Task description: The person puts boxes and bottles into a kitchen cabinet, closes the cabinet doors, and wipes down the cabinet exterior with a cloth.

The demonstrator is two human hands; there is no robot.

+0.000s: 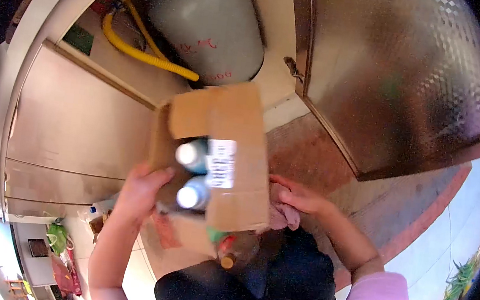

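gripping the left edge of an open cardboard box (246, 121) with the left hand (142, 191), with dark-clad knees (303, 269) below the box; clutching a pink cloth (284, 215) in the right hand (299, 198) at the box's right side, hard to tell whether also gripping it; showing two white-capped bottles (188, 197) inside the box, a grey tank (208, 20) beyond it

Below and beyond the right hand (300, 197), a red-edged brown mat (365, 204) lies on pale floor tiles (445, 235).
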